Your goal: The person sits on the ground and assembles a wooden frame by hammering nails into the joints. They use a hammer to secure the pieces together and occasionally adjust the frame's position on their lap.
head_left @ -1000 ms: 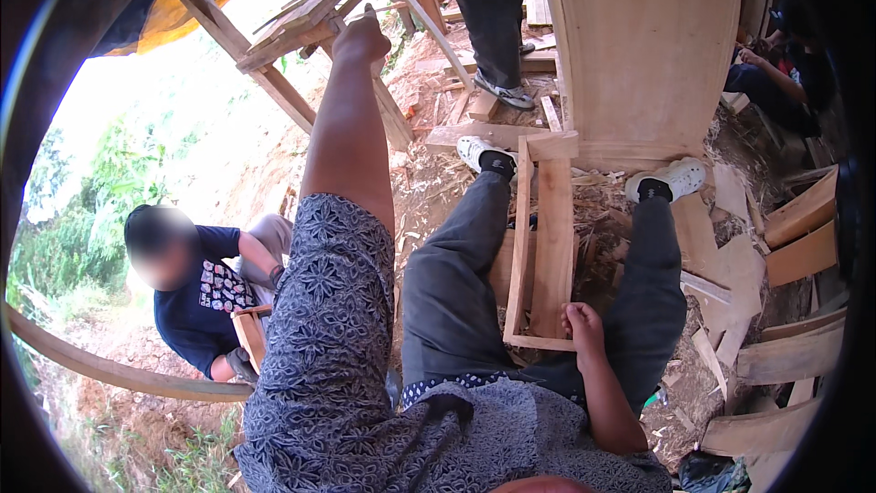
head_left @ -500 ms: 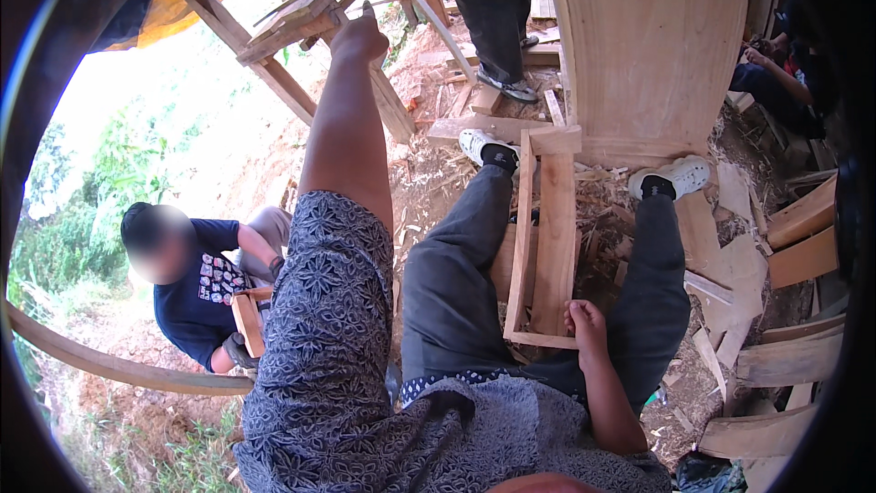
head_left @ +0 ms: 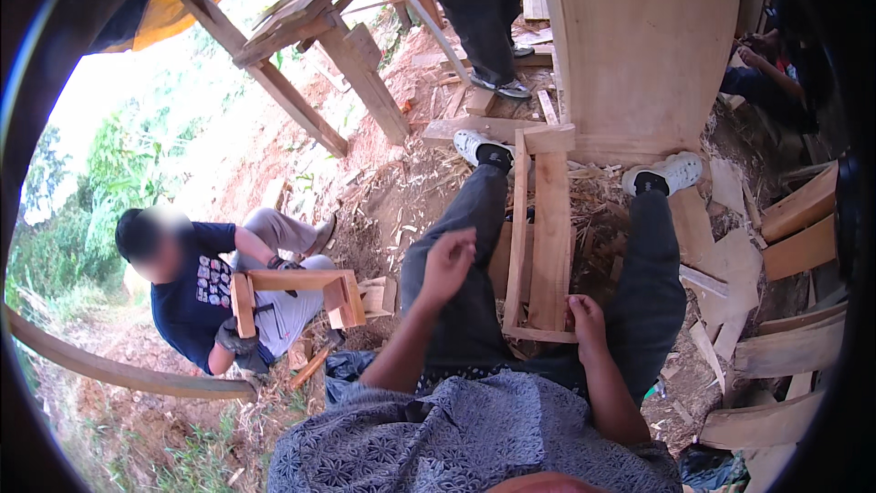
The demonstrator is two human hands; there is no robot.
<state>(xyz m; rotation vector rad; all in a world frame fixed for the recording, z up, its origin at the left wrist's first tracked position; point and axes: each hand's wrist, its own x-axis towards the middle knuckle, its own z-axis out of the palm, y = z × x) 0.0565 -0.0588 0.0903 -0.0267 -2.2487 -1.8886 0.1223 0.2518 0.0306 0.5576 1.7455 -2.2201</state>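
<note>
A long narrow wooden frame [head_left: 550, 246] of pale boards lies between my legs, its short near end close to my lap. At its near right corner, my right hand [head_left: 587, 321] is closed, fingers bent against the edge of the broad board; part of the grip is hidden. Above my left thigh, my left hand [head_left: 447, 265] is in the air, slightly blurred, its fingers loosely bent and apart. Nothing shows in it, and it is clear of the frame, to the left.
To my left a crouching person in gloves holds a smaller wooden frame [head_left: 292, 280]. A wooden stand [head_left: 351, 64] is at the far left, and another person stands behind. A wide wooden panel [head_left: 643, 46] rises ahead. Wood offcuts [head_left: 789, 356] pile at right; shavings litter the ground.
My left arm has come back from stretching far forward with a pointing finger to above my left thigh. The crouching person's smaller frame is now uncovered. My right hand stays at the frame's corner.
</note>
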